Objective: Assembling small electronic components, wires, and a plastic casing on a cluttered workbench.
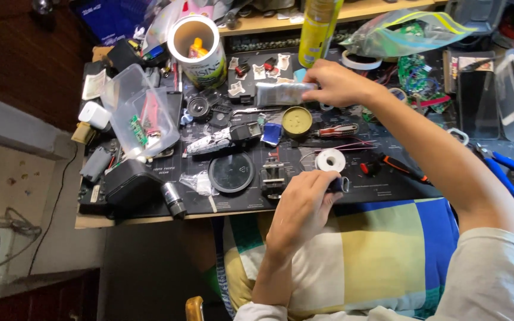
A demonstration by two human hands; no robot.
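My right hand (pixel 335 83) reaches to the back of the cluttered work mat (pixel 382 190) and grips one end of a silvery foil packet (pixel 281 93), which lies level above a round tin of yellowish paste (pixel 297 121). Close to the mat's front edge my left hand (pixel 304 205) is closed around a small dark metal-tipped part (pixel 340 183). A white spool of solder (pixel 331 160) sits just beyond that hand.
A clear plastic box (pixel 141 113), an open white can (pixel 197 41), a yellow spray can (pixel 316 27), a round black disc (pixel 231 172), red-handled screwdrivers (pixel 337 131), blue pliers (pixel 507 169) and green circuit boards (pixel 414 74) crowd the mat. A colourful cloth (pixel 376 249) covers my lap.
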